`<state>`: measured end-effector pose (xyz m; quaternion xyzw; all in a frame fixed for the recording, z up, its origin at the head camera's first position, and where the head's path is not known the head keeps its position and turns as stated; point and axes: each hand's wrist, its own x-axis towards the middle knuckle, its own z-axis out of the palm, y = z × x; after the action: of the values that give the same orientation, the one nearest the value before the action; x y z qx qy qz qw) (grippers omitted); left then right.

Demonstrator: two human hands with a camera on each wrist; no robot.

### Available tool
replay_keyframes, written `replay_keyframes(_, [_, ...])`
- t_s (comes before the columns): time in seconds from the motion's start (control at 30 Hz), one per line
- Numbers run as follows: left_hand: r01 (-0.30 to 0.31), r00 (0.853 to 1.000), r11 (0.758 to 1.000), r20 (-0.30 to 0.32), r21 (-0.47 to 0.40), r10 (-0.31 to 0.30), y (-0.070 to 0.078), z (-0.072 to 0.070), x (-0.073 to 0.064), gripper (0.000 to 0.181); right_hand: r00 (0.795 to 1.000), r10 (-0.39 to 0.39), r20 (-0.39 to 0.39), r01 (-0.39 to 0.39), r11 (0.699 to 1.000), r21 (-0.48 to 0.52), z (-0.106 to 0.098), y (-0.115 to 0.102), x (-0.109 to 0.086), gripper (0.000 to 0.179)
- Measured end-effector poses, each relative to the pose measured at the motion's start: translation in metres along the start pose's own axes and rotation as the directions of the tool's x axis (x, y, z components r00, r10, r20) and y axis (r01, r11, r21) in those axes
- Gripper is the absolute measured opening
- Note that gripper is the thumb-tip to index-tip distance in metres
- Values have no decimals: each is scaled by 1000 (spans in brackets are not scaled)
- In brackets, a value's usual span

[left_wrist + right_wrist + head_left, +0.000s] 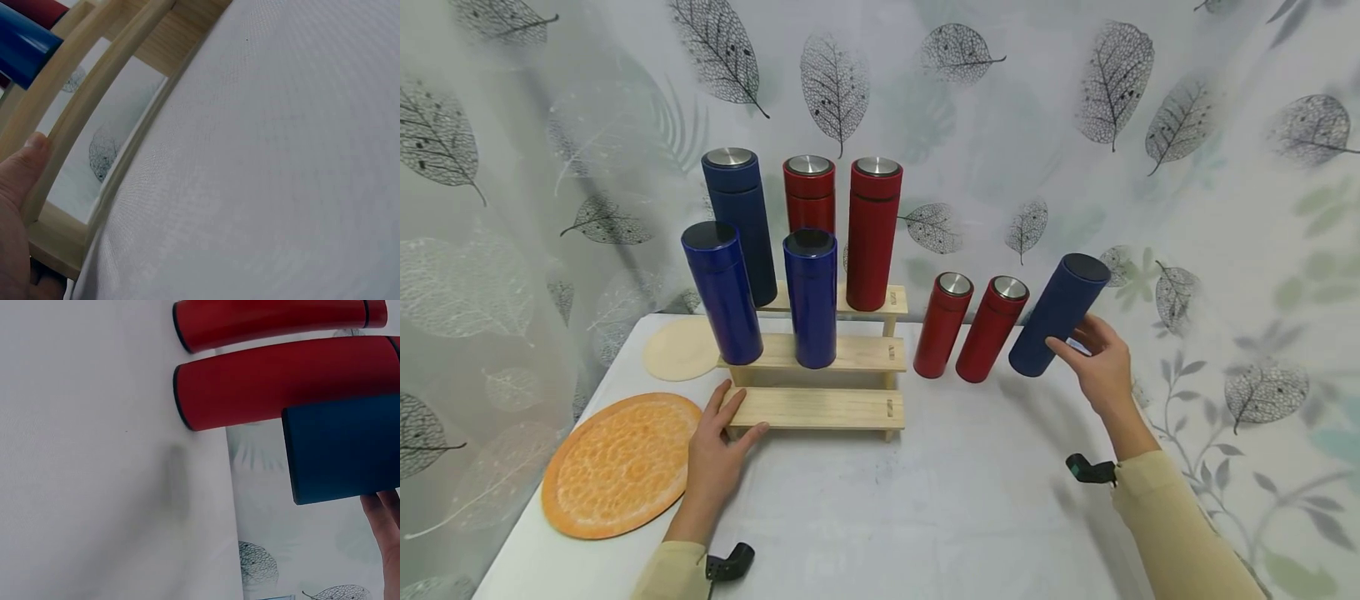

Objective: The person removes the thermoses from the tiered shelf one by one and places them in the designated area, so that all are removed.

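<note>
My right hand [1101,362] holds a dark blue thermos bottle [1060,315], thumb on one side and fingers on the other. The bottle leans with its black-topped end to the right; in the right wrist view its blue lower end [344,450] overlaps a red bottle [275,381]. At the left end of the lowest step of a three-tier wooden stand [820,408], my left hand [715,450] grips the wood. The left wrist view shows the thumb [28,159] against the step's edge, with the other fingers mostly hidden.
Two red thermos bottles [943,325] stand right of the stand. Its top tier bears a dark blue bottle [741,225] and two red ones [874,237]; two glossy blue bottles [811,300] occupy the middle tier. An orange round mat [621,462] and a pale round mat [681,348] lie left.
</note>
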<state>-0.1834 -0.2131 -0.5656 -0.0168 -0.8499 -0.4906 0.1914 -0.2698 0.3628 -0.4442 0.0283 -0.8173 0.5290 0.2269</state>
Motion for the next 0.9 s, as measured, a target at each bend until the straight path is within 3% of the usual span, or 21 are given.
replay_keyframes(0.53, [-2,1000,1000,-9,-19,2,2,-1,-1,71,994,111,-2,-111,992,-59,9,23,6,68])
replay_keyframes(0.9, [-2,1000,1000,-8,-3,2,1,0,0,71,993,121,-5,-121,988,-93,16,32,2,71])
